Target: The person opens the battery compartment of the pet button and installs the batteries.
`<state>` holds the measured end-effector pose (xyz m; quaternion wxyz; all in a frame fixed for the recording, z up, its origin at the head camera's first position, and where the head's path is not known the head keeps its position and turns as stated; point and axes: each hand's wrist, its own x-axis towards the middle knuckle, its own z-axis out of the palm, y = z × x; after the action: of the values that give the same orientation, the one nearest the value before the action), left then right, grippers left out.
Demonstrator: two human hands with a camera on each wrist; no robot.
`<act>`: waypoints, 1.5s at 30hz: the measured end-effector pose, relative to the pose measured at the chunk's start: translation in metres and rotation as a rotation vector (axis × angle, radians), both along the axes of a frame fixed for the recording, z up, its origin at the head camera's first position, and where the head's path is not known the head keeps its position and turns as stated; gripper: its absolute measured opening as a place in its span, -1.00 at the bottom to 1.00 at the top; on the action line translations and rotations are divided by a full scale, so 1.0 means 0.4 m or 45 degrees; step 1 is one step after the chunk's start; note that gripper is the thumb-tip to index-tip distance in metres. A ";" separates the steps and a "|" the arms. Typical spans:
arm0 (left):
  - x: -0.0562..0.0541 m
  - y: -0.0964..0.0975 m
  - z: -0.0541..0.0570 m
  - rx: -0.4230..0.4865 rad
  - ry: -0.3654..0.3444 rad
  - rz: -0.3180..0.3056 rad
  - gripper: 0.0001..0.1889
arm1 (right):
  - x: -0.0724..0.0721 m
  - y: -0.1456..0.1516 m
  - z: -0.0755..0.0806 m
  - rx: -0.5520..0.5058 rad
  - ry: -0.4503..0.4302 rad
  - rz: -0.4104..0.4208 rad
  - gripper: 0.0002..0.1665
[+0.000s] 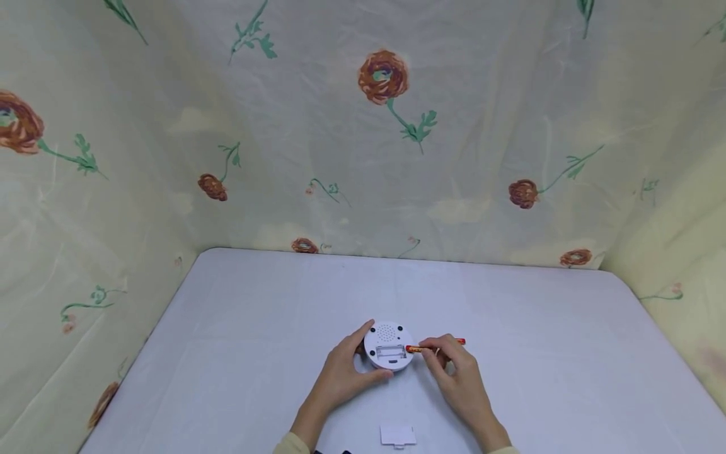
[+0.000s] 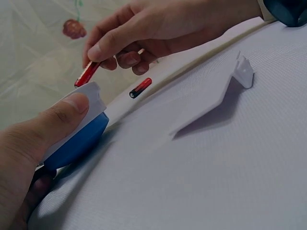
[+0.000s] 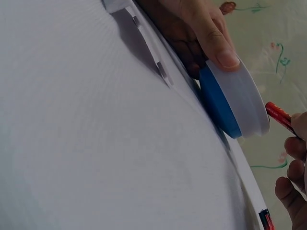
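Note:
A round device (image 1: pixel 387 334), white on its upturned face and blue below (image 2: pixel 84 141), lies with speaker holes and a bare battery compartment (image 1: pixel 390 352) facing up. My left hand (image 1: pixel 340 375) grips its rim, thumb at the near edge and fingers round the far left side. Between thumb and fingers of my right hand (image 1: pixel 460 375) a red AA-type battery (image 1: pixel 416 349) is pinched, its end right at the compartment's right side. Another battery (image 2: pixel 140 88), red and black, lies on the table beyond the right hand, which partly covers it in the head view.
A white battery cover (image 1: pixel 397 435) with a small tab lies on the white table (image 1: pixel 272 328), near the front edge between both forearms. Flower-patterned cloth (image 1: pixel 340 139) hangs behind the table and along both sides.

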<state>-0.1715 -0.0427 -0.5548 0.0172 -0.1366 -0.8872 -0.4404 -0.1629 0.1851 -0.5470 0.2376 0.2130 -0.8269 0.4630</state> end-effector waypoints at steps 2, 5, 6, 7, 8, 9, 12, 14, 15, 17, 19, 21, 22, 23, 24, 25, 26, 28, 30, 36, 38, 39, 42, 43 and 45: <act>0.001 0.001 0.000 -0.005 -0.015 0.003 0.01 | 0.003 -0.006 0.001 0.015 -0.006 -0.002 -0.76; 0.002 0.001 0.000 -0.008 -0.020 0.004 0.01 | 0.007 -0.014 0.003 0.049 -0.057 -0.028 -0.79; 0.003 0.001 0.000 -0.010 -0.020 0.004 0.01 | 0.007 -0.016 0.003 0.058 -0.067 -0.035 -0.80; 0.003 0.001 0.000 -0.010 -0.021 0.004 0.01 | 0.008 -0.018 0.004 0.065 -0.073 -0.040 -0.80; 0.003 0.000 0.000 -0.008 -0.020 0.003 0.01 | 0.008 -0.020 0.004 0.070 -0.076 -0.044 -0.80; 0.004 0.000 0.000 -0.009 -0.019 0.003 0.01 | 0.009 -0.022 0.004 0.074 -0.078 -0.048 -0.80; 0.003 0.000 0.000 -0.005 -0.016 0.002 0.00 | 0.009 -0.027 0.004 0.074 -0.068 -0.046 -0.79; 0.003 0.000 0.000 0.000 -0.014 0.001 0.00 | 0.008 -0.031 0.004 0.077 -0.047 -0.037 -0.79; 0.003 -0.001 -0.001 0.000 -0.013 0.001 0.00 | 0.008 -0.033 0.004 0.081 -0.040 -0.036 -0.79; 0.003 -0.001 -0.001 0.001 -0.011 0.000 0.00 | 0.007 -0.035 0.004 0.089 -0.017 -0.033 -0.79; 0.002 -0.001 -0.001 0.001 -0.014 0.001 0.00 | 0.007 -0.037 0.004 0.099 -0.001 -0.034 -0.80; 0.002 -0.001 -0.001 0.000 -0.017 0.001 0.00 | 0.008 -0.039 0.004 0.103 0.001 -0.038 -0.80; 0.002 -0.001 0.000 0.000 -0.020 0.001 0.00 | 0.008 -0.039 0.004 0.102 0.003 -0.037 -0.80; 0.002 -0.001 0.000 -0.001 -0.022 0.001 0.00 | 0.008 -0.040 0.005 0.108 -0.001 -0.041 -0.80; 0.003 -0.001 0.001 -0.001 -0.024 0.001 0.00 | 0.009 -0.040 0.006 0.107 -0.006 -0.041 -0.81; 0.003 -0.001 0.001 -0.002 -0.025 0.002 0.00 | 0.009 -0.041 0.006 0.106 -0.007 -0.037 -0.80; 0.003 0.000 0.002 -0.001 -0.025 0.002 0.00 | 0.010 -0.042 0.007 0.106 -0.015 -0.037 -0.80; 0.004 0.000 0.002 -0.003 -0.024 0.004 0.00 | 0.012 -0.043 0.010 0.114 -0.033 -0.043 -0.80; 0.004 0.000 0.002 -0.004 -0.020 0.004 -0.01 | 0.013 -0.045 0.012 0.119 -0.049 -0.047 -0.80; 0.004 0.000 0.002 -0.009 -0.022 0.006 -0.01 | 0.016 -0.047 0.017 0.124 -0.062 -0.052 -0.78; 0.004 0.000 0.003 -0.007 -0.030 0.007 -0.01 | 0.016 -0.049 0.017 0.114 -0.056 -0.064 -0.77; 0.004 0.001 0.004 -0.006 -0.036 0.008 0.00 | 0.016 -0.050 0.019 0.112 -0.054 -0.073 -0.76; 0.005 0.002 0.007 0.002 -0.045 0.007 0.00 | 0.016 -0.051 0.020 0.106 -0.043 -0.091 -0.75; 0.005 0.002 0.007 0.004 -0.046 0.007 0.00 | 0.016 -0.051 0.020 0.108 -0.042 -0.095 -0.75; 0.005 0.002 0.007 0.007 -0.046 0.008 0.00 | 0.015 -0.050 0.020 0.119 -0.055 -0.092 -0.76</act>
<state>-0.1694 -0.0420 -0.5519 0.0027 -0.1259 -0.8865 -0.4453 -0.1567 0.1650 -0.5392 0.2259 0.1838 -0.8598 0.4194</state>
